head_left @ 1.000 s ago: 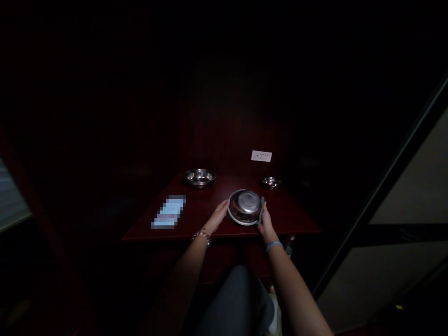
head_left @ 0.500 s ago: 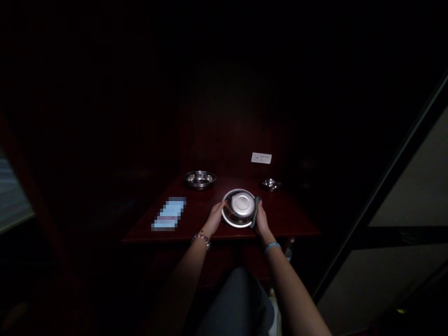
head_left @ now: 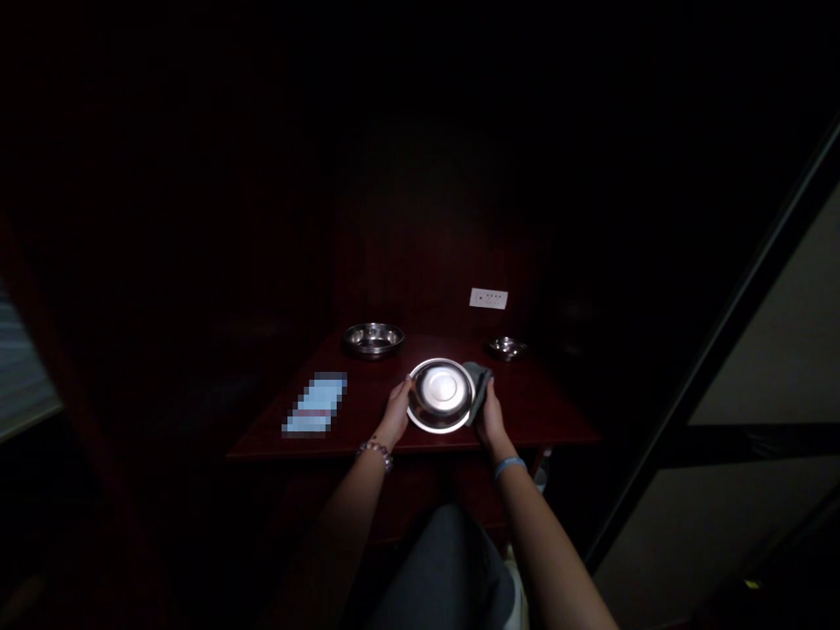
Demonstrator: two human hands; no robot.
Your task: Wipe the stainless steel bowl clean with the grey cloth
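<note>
Blurred patch (head_left: 315, 405): unreadable, on the bench (head_left: 367, 424).
Wide dish (head_left: 373, 353): resting behind.
My left fingers (head_left: 405, 386): curled on the rim, tips hidden.
Upturned bowl (head_left: 442, 394): in hand, not set down; inside hidden, progress unclear.
Cloth (head_left: 478, 376): at its right edge.
My right fingers (head_left: 489, 390): closed on cloth, partly hidden.

From here, 2 steel bowls (head_left: 374, 340) (head_left: 507, 349) block the back corners of the counter (head_left: 525, 411); bare wood runs between them.

Head-worn view; looks forward and down over the tabletop (head_left: 420, 429).
</note>
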